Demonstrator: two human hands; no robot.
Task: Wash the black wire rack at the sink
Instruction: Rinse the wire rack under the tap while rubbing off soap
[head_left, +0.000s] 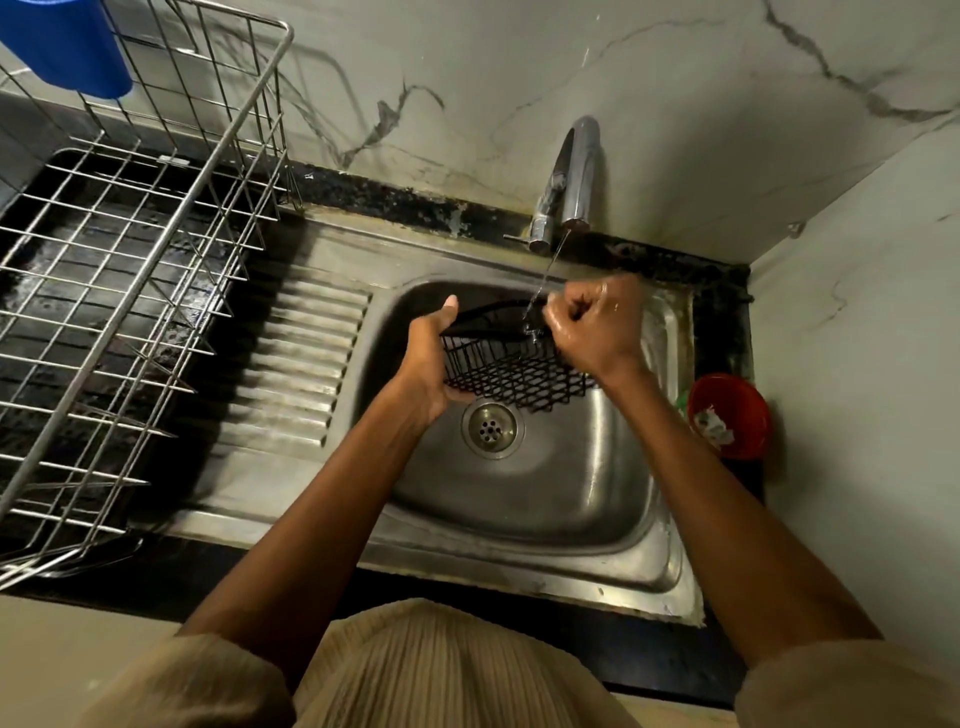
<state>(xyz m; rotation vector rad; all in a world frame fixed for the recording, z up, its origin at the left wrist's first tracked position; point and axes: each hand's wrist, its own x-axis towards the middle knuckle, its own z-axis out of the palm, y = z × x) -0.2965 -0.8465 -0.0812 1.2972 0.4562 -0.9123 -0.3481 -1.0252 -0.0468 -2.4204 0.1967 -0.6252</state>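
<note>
The black wire rack (511, 371), a small mesh basket, is held above the steel sink (561, 483) over the drain (491, 427). My left hand (434, 364) grips its left end, thumb on the top rim. My right hand (592, 325) is wet and curled round the rack's right rim. A thin stream of water falls from the chrome tap (574, 176) onto the rim just left of my right hand.
A large steel dish rack (130, 291) stands on the dark counter at the left, with a blue plastic container (67, 47) at its back. A ribbed drainboard (301, 358) lies between it and the sink. A red bowl (730, 415) sits right of the sink by the marble wall.
</note>
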